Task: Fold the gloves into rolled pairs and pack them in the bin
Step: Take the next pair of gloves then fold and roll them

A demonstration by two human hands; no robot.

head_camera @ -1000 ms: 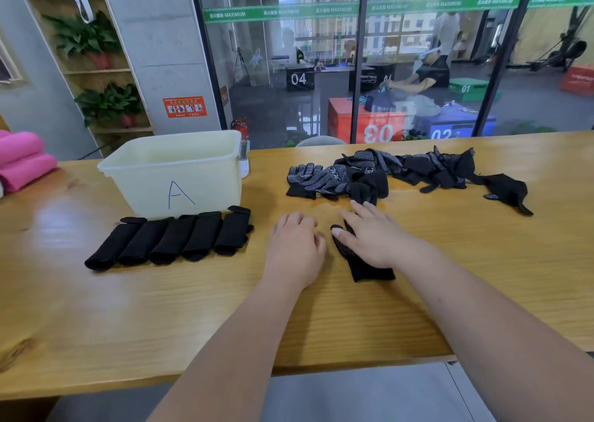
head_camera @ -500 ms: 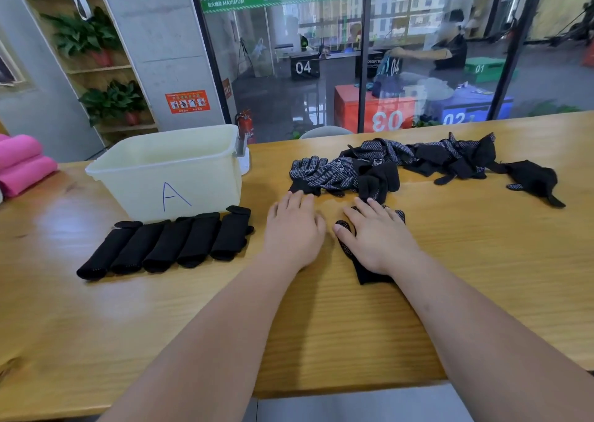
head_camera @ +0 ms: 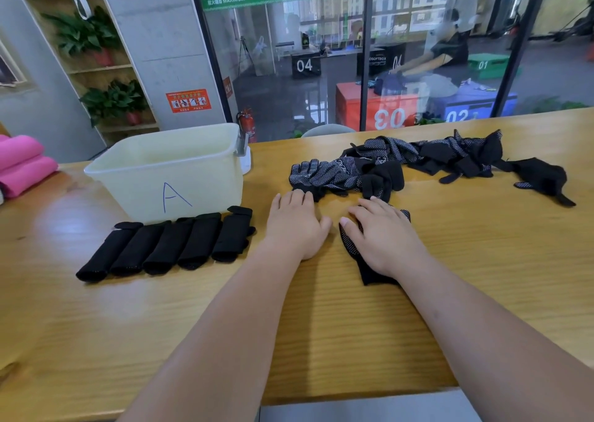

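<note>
A black dotted glove point(head_camera: 369, 269) lies flat on the wooden table point(head_camera: 337, 325). My right hand point(head_camera: 384, 236) presses on it with straight fingers and covers most of it. My left hand point(head_camera: 295, 225) rests flat on the bare table just to its left, its fingertips close to the pile of loose black gloves point(head_camera: 401, 164). Several rolled black pairs point(head_camera: 167, 244) lie in a row in front of the pale bin point(head_camera: 170, 171) marked A at the left. One more loose glove point(head_camera: 543, 180) lies at the far right.
Pink rolled mats point(head_camera: 22, 164) sit at the table's far left edge. A glass wall stands right behind the table. A shelf with potted plants point(head_camera: 106, 100) is at the back left. Bare tabletop stretches toward me in front of the hands.
The camera tilted and both hands slid slightly farther from me toward the glove pile. The right hand stays flat on the same glove.
</note>
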